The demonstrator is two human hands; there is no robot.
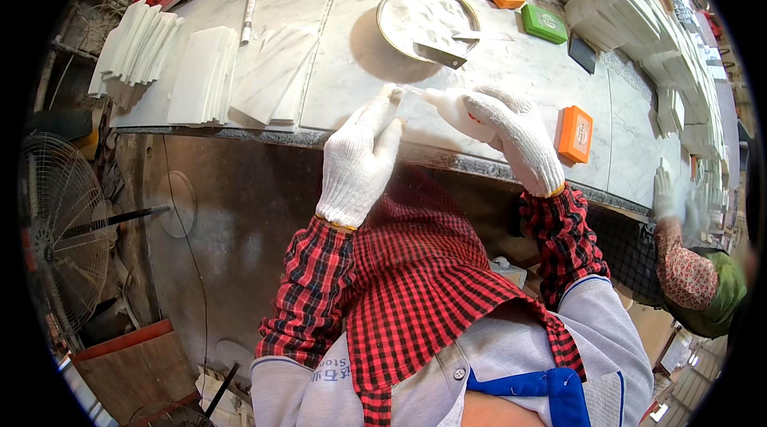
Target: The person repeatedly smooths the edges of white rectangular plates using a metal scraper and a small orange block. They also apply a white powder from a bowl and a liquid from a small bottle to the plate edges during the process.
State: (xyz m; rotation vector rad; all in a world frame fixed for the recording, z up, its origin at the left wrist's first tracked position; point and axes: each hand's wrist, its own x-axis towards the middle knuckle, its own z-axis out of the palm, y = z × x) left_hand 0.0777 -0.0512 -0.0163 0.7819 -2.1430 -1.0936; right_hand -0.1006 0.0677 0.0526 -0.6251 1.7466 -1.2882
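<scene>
Both my hands wear white knit gloves above the front of the marble worktable (343, 59). My right hand (511, 127) is wrapped round a small white squeeze bottle (449, 110), tilted so that its thin nozzle points left. The nozzle tip comes close to the fingertips of my left hand (359, 159). Those left fingers are stretched upward and pressed together, the thumb beside them; anything they pinch is too small to make out. Just beyond stands a round tin (382, 37) of white powder, a flat scraper blade (439, 55) lying across its near rim.
At left are upright white slabs (136, 43), a stack of marble tiles (204, 75) and a marker-like tube (250, 15). Orange boxes (575, 135), a green box (544, 23) and a dark phone-like slab (582, 54) lie right. A fan (68, 227) stands lower left; a co-worker's gloved hand (665, 191) is at right.
</scene>
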